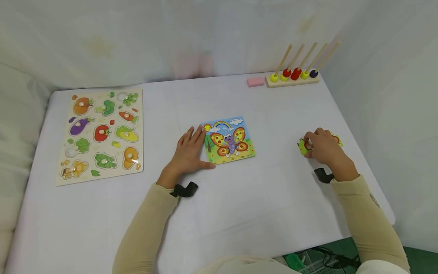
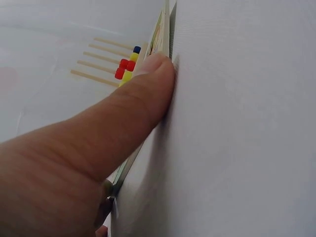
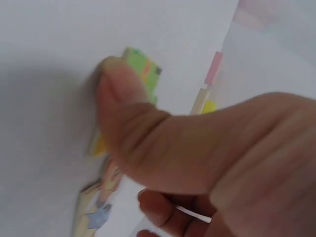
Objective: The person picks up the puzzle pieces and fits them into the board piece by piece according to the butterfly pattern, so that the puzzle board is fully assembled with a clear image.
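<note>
A butterfly picture puzzle board (image 1: 230,141) lies flat in the middle of the table. My left hand (image 1: 189,153) rests at its left side, fingers stretched along the upper left edge and thumb at the lower edge. The left wrist view shows that thumb (image 2: 133,96) against the board's side. Far to the right, my right hand (image 1: 323,146) pinches a small green jigsaw piece (image 1: 302,147) between thumb and curled fingers, low over the table. Another jigsaw piece (image 1: 337,139) shows beyond the hand. In the right wrist view, the thumb covers much of the green piece (image 3: 140,64).
A vegetable peg puzzle (image 1: 113,150) lies on the left of the white table. At the back right stand a pink block (image 1: 255,82) and a wooden bead counter (image 1: 292,80) with upright pegs. Cables and a basket (image 1: 316,266) show below the front edge.
</note>
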Available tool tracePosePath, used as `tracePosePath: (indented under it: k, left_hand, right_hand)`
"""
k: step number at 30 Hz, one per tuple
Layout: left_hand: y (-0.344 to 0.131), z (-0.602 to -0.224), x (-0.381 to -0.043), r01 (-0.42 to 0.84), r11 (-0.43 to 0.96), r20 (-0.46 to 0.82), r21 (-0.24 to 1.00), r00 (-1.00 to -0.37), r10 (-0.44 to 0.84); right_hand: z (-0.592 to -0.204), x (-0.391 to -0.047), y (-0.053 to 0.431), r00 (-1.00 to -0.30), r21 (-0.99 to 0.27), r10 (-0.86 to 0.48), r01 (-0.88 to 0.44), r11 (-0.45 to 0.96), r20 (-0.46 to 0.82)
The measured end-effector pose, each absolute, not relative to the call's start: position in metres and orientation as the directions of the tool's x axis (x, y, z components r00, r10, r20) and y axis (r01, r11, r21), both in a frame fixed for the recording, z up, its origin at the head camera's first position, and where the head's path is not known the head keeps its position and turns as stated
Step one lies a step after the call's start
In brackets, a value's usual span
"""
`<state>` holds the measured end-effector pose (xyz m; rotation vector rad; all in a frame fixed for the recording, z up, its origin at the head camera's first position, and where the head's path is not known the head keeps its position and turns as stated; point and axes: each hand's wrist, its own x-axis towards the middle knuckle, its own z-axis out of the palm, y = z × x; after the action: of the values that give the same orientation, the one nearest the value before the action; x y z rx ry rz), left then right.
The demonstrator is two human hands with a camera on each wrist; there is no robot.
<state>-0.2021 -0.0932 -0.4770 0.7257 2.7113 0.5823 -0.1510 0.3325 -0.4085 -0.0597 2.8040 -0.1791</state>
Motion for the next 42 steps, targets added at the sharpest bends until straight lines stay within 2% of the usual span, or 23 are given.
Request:
tracePosePath:
  k: [13, 25, 42]
  left_hand:
    - [-0.094, -0.482, -0.203, 0.419, 0.789, -0.151, 0.449, -0.835, 0.529]
    - [-0.095, -0.480, -0.202, 0.433, 0.770, -0.123, 0.468, -0.832, 0.542]
    - [-0.095, -0.479, -0.203, 0.424, 0.781, -0.143, 0.459, -0.832, 0.536]
  right_hand:
    - [-0.421, -0.146, 0.340, -0.968, -0.254, -0.125, -0.068, 0.965, -0.218]
    - [-0.425, -0.145, 0.346, -0.975, -0.234, -0.067, -0.017, 0.972, -0.210]
    - [-0.426, -0.147, 0.345, -0.969, -0.261, -0.080, -0.016, 0.965, -0.234]
